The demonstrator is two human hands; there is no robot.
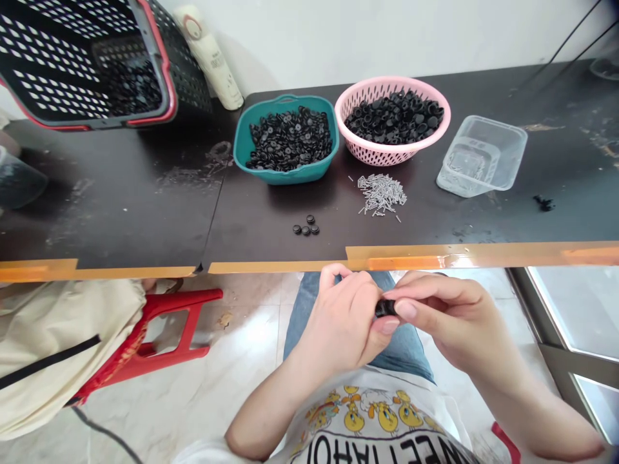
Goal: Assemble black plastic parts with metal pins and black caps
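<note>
My left hand (345, 316) and my right hand (449, 316) meet in front of my lap, just below the table edge. Both pinch one small black round part (385, 308) between fingertips and thumbs. On the dark table (145, 206) above them lie several small black round parts (306, 227) and a heap of short grey metal pins (382, 193). Behind these stand a teal tub (285, 171) of flat black discs and a pink basket (387, 151) of black caps.
A clear plastic tray (483, 154) lies at the right. A black and red crate (87, 64) with black parts and a white bottle (210, 55) stand at the back left. A red stool (169, 328) with a cream bag (58, 348) is at my left.
</note>
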